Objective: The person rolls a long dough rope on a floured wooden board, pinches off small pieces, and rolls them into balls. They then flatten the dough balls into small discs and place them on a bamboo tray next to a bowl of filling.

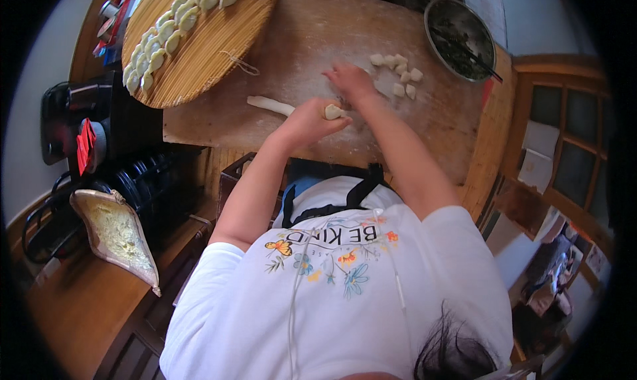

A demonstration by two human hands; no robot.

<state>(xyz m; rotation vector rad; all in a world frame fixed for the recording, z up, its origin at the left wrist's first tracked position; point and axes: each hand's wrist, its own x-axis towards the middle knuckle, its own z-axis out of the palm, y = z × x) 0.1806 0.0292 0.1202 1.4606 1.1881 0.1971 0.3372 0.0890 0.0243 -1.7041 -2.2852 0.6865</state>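
My left hand [318, 121] is closed around a rope of dough [268, 104]. One length of the rope stretches out to the left along the floured board, and its rounded end [334, 112] pokes from the fist near the thumb. Just above and to the right, my right hand [351, 83] hovers near the board, blurred, with fingers apart and no object visible in it. Several small cut dough pieces [400, 69] lie loosely grouped to the right of that hand, dusted with flour.
A round woven tray [214, 56] bearing rows of dumplings [169, 29] overlaps the board's [298, 27] left side. At the upper right stands a metal bowl [460, 39] of dark green filling with chopsticks [480, 64]. A flour-dusted scoop-shaped basket [119, 236] sits lower left.
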